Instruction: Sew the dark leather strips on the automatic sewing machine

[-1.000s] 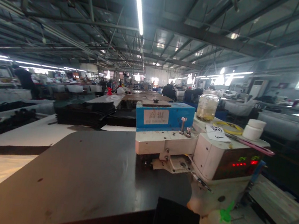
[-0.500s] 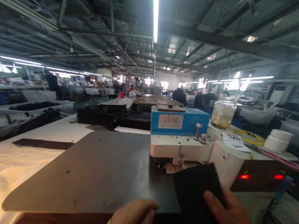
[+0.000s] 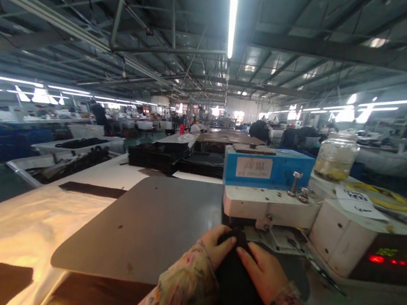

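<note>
A dark, flat piece of material [image 3: 237, 295] runs from the lower edge of the view up to the front of a blue-and-white machine [image 3: 270, 207]. Thumb and fingers of my left hand [image 3: 217, 246] pinch its left edge near the far end. On the opposite edge, my right hand [image 3: 262, 269] grips it with the thumb on top. Both hands are close together, just in front of the machine's head. The far end of the piece reaches the head, and whether it lies under it is hidden.
A smooth grey plate [image 3: 138, 229] extends left of the machine. Behind it sit stacks of black pieces [image 3: 157, 155]. To the right are a control box [image 3: 369, 243] with lit digits, a glass jar [image 3: 336, 157] and a yellow coil [image 3: 380, 195].
My left hand has moved up and taken hold of the dark piece. My right hand has brought it left, against the machine's front. The view has turned left, and green digits now show.
</note>
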Motion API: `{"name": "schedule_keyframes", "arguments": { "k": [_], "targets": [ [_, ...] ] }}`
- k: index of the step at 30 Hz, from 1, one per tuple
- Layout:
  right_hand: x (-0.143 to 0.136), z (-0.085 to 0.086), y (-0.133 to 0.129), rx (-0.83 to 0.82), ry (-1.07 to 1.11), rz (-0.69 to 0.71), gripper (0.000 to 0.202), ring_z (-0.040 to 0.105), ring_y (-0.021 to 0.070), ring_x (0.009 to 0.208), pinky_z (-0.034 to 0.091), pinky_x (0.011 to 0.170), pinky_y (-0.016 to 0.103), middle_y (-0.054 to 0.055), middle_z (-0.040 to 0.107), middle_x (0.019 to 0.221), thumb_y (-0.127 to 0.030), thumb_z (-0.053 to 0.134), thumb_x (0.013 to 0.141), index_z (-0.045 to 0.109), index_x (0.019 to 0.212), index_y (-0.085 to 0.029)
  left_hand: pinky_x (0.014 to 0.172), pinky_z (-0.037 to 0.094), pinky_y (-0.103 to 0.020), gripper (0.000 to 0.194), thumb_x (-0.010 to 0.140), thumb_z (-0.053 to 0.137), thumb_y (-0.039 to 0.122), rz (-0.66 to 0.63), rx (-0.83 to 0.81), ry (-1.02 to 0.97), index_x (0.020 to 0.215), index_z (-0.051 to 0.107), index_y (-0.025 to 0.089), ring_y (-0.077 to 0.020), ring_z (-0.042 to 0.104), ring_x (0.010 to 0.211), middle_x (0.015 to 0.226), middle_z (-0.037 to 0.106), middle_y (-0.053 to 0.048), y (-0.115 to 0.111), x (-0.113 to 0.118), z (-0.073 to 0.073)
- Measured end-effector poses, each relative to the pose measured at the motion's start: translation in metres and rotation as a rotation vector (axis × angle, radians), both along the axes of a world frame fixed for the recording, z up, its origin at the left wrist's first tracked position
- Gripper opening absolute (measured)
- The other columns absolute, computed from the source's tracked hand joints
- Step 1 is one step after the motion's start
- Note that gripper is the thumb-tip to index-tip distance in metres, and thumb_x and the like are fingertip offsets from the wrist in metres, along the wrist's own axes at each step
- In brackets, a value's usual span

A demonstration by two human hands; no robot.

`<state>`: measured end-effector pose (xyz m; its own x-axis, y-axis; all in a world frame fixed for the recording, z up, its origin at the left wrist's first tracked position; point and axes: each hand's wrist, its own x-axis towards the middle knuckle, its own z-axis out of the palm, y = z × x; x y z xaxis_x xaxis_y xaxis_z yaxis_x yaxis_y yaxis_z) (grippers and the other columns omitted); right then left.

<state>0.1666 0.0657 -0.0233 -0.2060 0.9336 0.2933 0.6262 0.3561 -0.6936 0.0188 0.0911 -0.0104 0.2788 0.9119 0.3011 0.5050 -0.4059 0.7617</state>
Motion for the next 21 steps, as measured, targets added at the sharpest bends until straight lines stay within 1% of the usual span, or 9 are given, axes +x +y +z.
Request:
{"name": "schedule_keyframes", "arguments": {
  "k": [2, 4, 7, 10, 13, 18, 21],
  "targets": [
    [0.002, -0.002, 0.003, 0.015, -0.063, -0.042, 0.028, 0.056, 0.0185, 0.069, 0.040, 0.062, 0.028, 0.005, 0.059, 0.069, -0.038, 0.033, 0.081, 0.052, 0.074, -0.019, 0.059, 0.040, -0.021, 0.021, 0.074, 0.045, 0.033, 0.004, -0.080, -0.072, 0.078, 0.056, 0.016, -0.0119, 0.050, 0.065, 0.067, 0.055, 0.001, 0.007, 0.001, -0.008],
    [0.004, -0.003, 0.005, 0.036, -0.067, -0.054, 0.028, 0.056, 0.0190, 0.070, 0.041, 0.062, 0.028, 0.005, 0.060, 0.071, -0.037, 0.032, 0.081, 0.052, 0.077, -0.019, 0.055, 0.038, -0.020, 0.020, 0.073, 0.045, 0.034, -0.002, -0.097, -0.111, 0.073, 0.055, 0.016, -0.0107, 0.047, 0.061, 0.062, 0.052, 0.003, 0.011, 0.000, -0.013],
    [0.006, -0.002, 0.005, 0.065, 0.004, -0.042, 0.029, 0.055, 0.0197, 0.082, 0.042, 0.069, 0.030, 0.008, 0.060, 0.085, -0.035, 0.032, 0.081, 0.053, 0.090, -0.017, 0.054, 0.037, -0.020, 0.020, 0.072, 0.046, 0.033, -0.030, -0.121, -0.142, 0.072, 0.055, 0.016, -0.0103, 0.046, 0.059, 0.060, 0.050, 0.003, 0.013, -0.001, -0.015],
    [0.006, -0.001, 0.003, 0.059, 0.044, 0.023, 0.032, 0.052, 0.0185, 0.091, 0.041, 0.078, 0.030, 0.008, 0.058, 0.097, -0.032, 0.032, 0.081, 0.052, 0.101, -0.017, 0.057, 0.038, -0.021, 0.021, 0.071, 0.046, 0.032, -0.042, -0.155, -0.152, 0.077, 0.056, 0.016, -0.0117, 0.048, 0.061, 0.064, 0.053, 0.002, 0.013, -0.001, -0.015],
    [0.007, -0.001, 0.002, 0.055, 0.021, 0.068, 0.033, 0.052, 0.0181, 0.093, 0.041, 0.081, 0.031, 0.008, 0.058, 0.099, -0.031, 0.033, 0.082, 0.051, 0.105, -0.017, 0.061, 0.039, -0.023, 0.024, 0.071, 0.045, 0.034, -0.041, -0.161, -0.152, 0.081, 0.057, 0.016, -0.0131, 0.049, 0.065, 0.067, 0.055, 0.000, 0.012, 0.000, -0.013],
    [0.006, -0.002, 0.000, 0.075, -0.012, 0.054, 0.032, 0.053, 0.0179, 0.092, 0.042, 0.081, 0.031, 0.006, 0.058, 0.099, -0.030, 0.035, 0.082, 0.050, 0.107, -0.017, 0.061, 0.038, -0.023, 0.025, 0.070, 0.044, 0.035, -0.055, -0.208, -0.197, 0.078, 0.059, 0.015, -0.0129, 0.049, 0.066, 0.067, 0.055, 0.000, 0.010, -0.001, -0.008],
    [0.006, -0.005, -0.001, 0.150, -0.007, 0.029, 0.031, 0.051, 0.0167, 0.095, 0.042, 0.082, 0.028, 0.006, 0.056, 0.103, -0.028, 0.036, 0.082, 0.049, 0.107, -0.017, 0.061, 0.037, -0.022, 0.024, 0.067, 0.047, 0.034, -0.048, -0.259, -0.256, 0.073, 0.059, 0.015, -0.0117, 0.048, 0.063, 0.064, 0.054, 0.001, 0.011, -0.001, -0.007]
  ]
}}
